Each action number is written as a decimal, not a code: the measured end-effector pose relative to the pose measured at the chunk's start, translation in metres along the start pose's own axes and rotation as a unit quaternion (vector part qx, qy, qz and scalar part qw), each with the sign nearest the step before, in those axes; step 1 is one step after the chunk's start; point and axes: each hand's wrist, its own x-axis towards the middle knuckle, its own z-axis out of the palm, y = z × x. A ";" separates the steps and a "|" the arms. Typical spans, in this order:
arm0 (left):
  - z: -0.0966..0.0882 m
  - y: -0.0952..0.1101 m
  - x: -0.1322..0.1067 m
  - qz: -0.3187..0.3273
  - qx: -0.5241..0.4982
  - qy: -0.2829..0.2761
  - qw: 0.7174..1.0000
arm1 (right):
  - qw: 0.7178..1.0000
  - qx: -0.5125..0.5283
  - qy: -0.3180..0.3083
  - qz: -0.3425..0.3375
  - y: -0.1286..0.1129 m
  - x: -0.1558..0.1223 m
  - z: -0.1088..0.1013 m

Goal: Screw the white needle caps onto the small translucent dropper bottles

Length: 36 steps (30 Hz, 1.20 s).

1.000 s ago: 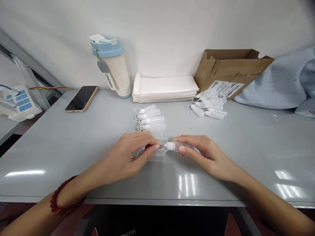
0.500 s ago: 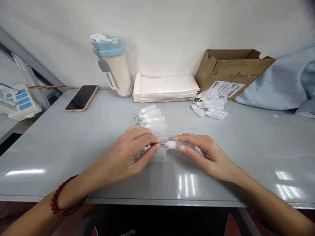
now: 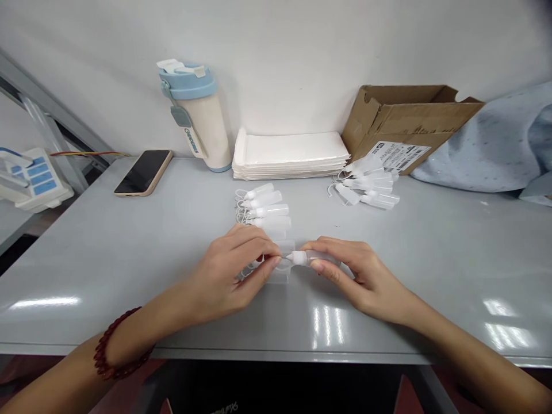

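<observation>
My right hand (image 3: 356, 273) is closed round a small translucent squeeze bottle (image 3: 319, 257), its white tip pointing left. At that tip, my left hand (image 3: 235, 267) pinches something thin and dark, like a needle or wire; the fingertips hide most of it. Several similar squeeze bottles (image 3: 271, 210) lie in a column on the table, tips to the left with thin white loops; my left hand covers part of the lower ones. Farther back on the right lies a loose pile of more such bottles (image 3: 371, 183).
A phone (image 3: 144, 172) and a cream tumbler (image 3: 202, 118) with a blue lid are at the back left. White padded envelopes (image 3: 291, 150) are stacked by the wall. Right of them stand a cardboard box (image 3: 405, 123) and light blue fabric (image 3: 478, 144). The grey table (image 3: 172, 339) ends in front of me.
Both hands have shifted slightly; the bottle has moved a little to the left and down, its tip now closer to my left fingertips. Everything else stays in place.
</observation>
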 end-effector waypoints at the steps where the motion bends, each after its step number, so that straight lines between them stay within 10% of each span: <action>1: 0.000 0.000 0.000 0.003 -0.002 0.001 1.000 | 1.000 0.000 0.000 -0.001 0.000 0.000 0.000; 18: -0.004 0.002 0.000 -0.050 -0.008 -0.034 0.998 | 1.000 0.008 -0.007 0.007 0.002 0.002 0.004; 25: -0.031 -0.005 0.008 -0.236 -0.033 -0.105 0.966 | 0.998 -0.037 0.055 0.017 0.005 0.003 0.001; 36: -0.039 -0.021 0.006 -0.273 -0.037 -0.236 0.932 | 0.989 -0.121 0.042 -0.081 0.013 0.005 0.013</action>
